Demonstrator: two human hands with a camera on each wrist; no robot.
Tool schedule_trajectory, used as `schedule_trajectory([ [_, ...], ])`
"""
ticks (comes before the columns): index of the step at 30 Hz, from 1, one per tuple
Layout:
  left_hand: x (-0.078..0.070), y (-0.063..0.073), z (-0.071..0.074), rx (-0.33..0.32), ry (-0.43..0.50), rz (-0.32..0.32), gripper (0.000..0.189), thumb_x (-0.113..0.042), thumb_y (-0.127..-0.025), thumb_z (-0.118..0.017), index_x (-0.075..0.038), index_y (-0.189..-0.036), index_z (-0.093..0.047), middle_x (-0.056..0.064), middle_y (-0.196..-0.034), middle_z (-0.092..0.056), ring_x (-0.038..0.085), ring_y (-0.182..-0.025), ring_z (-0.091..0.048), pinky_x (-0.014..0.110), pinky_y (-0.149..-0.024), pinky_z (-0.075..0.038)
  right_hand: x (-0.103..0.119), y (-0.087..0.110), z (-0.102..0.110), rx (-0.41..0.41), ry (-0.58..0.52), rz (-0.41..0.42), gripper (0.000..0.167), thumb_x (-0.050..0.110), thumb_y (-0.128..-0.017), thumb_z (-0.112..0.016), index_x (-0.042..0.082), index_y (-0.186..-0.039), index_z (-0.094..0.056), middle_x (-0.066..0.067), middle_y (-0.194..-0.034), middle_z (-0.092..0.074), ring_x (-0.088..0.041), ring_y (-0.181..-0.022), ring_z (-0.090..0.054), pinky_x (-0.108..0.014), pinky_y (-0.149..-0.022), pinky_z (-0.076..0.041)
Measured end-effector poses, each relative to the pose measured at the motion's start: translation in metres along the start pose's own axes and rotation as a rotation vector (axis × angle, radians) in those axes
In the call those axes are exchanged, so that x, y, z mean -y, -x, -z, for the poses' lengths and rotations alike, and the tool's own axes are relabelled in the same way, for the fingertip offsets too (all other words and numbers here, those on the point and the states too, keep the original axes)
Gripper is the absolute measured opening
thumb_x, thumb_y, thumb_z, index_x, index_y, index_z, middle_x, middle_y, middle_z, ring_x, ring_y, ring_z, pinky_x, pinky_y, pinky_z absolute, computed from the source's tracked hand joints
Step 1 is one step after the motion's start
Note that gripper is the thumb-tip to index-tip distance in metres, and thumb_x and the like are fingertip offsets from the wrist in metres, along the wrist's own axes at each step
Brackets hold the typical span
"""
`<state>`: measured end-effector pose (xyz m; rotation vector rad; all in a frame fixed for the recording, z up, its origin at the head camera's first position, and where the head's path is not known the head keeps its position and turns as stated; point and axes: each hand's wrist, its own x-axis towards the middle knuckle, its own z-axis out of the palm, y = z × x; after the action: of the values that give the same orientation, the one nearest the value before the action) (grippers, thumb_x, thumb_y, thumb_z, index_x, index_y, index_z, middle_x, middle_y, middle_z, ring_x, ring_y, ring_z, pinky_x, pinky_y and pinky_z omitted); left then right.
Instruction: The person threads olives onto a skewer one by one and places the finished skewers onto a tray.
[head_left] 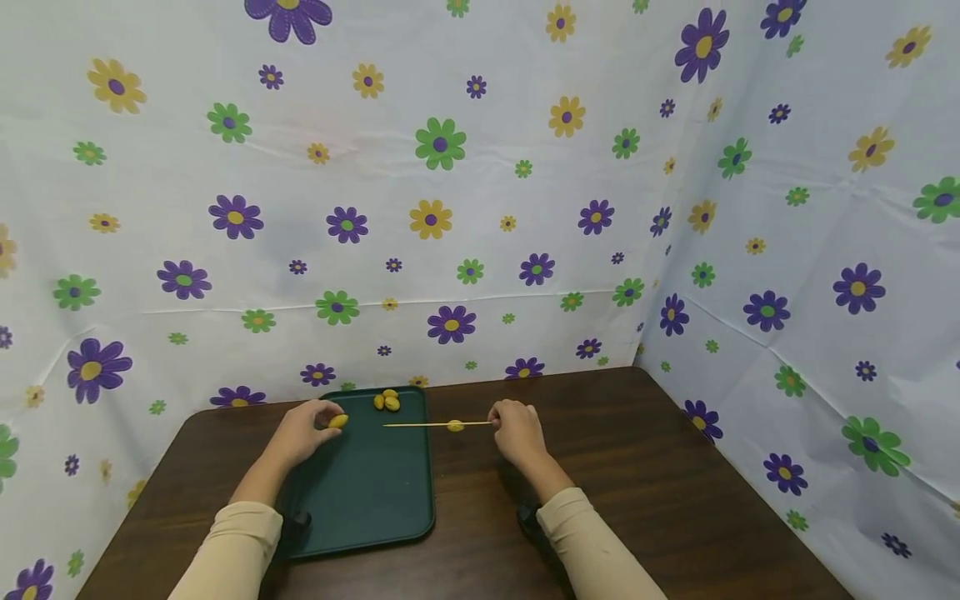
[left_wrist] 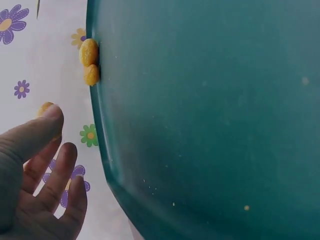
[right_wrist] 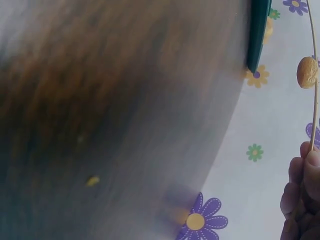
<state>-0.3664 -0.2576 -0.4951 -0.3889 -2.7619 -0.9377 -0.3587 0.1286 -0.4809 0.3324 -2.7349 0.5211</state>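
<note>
My left hand (head_left: 303,429) pinches a small yellow oval fruit (head_left: 338,421) between thumb and fingertips, above the left part of the dark green tray (head_left: 367,500). In the left wrist view the thumb mostly hides this fruit (left_wrist: 45,108). My right hand (head_left: 519,432) grips one end of a thin wooden skewer (head_left: 420,425), which lies level and points left over the tray's right edge. One yellow fruit (head_left: 455,426) is threaded partway along it; its skin looks wrinkled in the right wrist view (right_wrist: 307,73). The skewer's free tip is apart from the left hand.
Three more yellow fruits (head_left: 390,402) lie together at the tray's far edge. The tray rests on a dark brown wooden table (head_left: 645,483). Flower-printed white sheeting (head_left: 480,192) stands behind the table and along its right side.
</note>
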Motion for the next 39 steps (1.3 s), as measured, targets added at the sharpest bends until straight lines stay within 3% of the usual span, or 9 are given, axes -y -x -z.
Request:
schedule_trajectory([
  [6,0.004,0.005,-0.003,0.054,0.079,0.048,0.024,-0.011,-0.099,-0.065,-0.003,-0.122,-0.067,0.017,-0.110,-0.071,0.034,-0.098,-0.068,0.057,-0.087,-0.054,0.000,0.002,-0.001,0.000,-0.017,0.000,0.018,-0.006,-0.083,-0.072,0.012,-0.083,-0.071,0.001,-0.085,-0.069,-0.020,-0.083,-0.065,-0.038,-0.081,-0.045],
  [13,0.001,0.009,-0.005,0.102,0.173,0.061,0.024,-0.009,-0.107,-0.051,0.003,-0.125,-0.062,0.017,-0.107,-0.069,0.025,-0.088,-0.068,0.050,-0.081,-0.055,-0.001,0.005,-0.002,0.007,-0.026,-0.003,0.015,-0.006,-0.083,-0.073,0.010,-0.085,-0.072,0.001,-0.085,-0.069,-0.019,-0.082,-0.065,-0.038,-0.081,-0.045],
  [20,-0.004,0.012,-0.003,0.139,0.254,0.105,0.030,-0.013,-0.110,-0.043,0.005,-0.126,-0.060,0.012,-0.097,-0.070,0.022,-0.084,-0.064,0.033,-0.072,-0.052,-0.001,0.007,-0.002,0.009,-0.035,-0.012,0.015,-0.006,-0.083,-0.072,0.009,-0.085,-0.073,0.000,-0.085,-0.070,-0.019,-0.081,-0.064,-0.038,-0.081,-0.045],
  [25,-0.004,0.014,-0.004,0.131,0.261,0.104,0.028,-0.013,-0.108,-0.050,0.005,-0.125,-0.061,0.014,-0.100,-0.070,0.025,-0.086,-0.066,0.038,-0.075,-0.054,0.000,0.007,-0.003,0.012,-0.045,-0.011,0.015,-0.005,-0.083,-0.073,0.010,-0.085,-0.072,0.000,-0.086,-0.070,-0.018,-0.081,-0.064,-0.037,-0.080,-0.045],
  [31,-0.002,0.014,-0.005,0.104,0.229,0.076,0.033,-0.010,-0.098,-0.068,0.004,-0.126,-0.061,0.017,-0.110,-0.068,0.030,-0.098,-0.066,0.048,-0.084,-0.056,0.000,0.007,-0.003,0.020,-0.052,-0.013,0.015,-0.005,-0.083,-0.073,0.011,-0.085,-0.072,-0.002,-0.088,-0.071,-0.019,-0.082,-0.064,-0.038,-0.081,-0.045],
  [39,-0.003,0.016,-0.005,0.037,0.207,0.052,0.026,0.002,-0.088,-0.075,-0.004,-0.110,-0.064,0.010,-0.105,-0.066,0.026,-0.096,-0.062,0.052,-0.088,-0.051,0.001,0.007,-0.002,0.013,-0.059,-0.005,0.015,-0.003,-0.085,-0.073,0.012,-0.084,-0.070,-0.004,-0.089,-0.071,-0.020,-0.082,-0.065,-0.039,-0.082,-0.045],
])
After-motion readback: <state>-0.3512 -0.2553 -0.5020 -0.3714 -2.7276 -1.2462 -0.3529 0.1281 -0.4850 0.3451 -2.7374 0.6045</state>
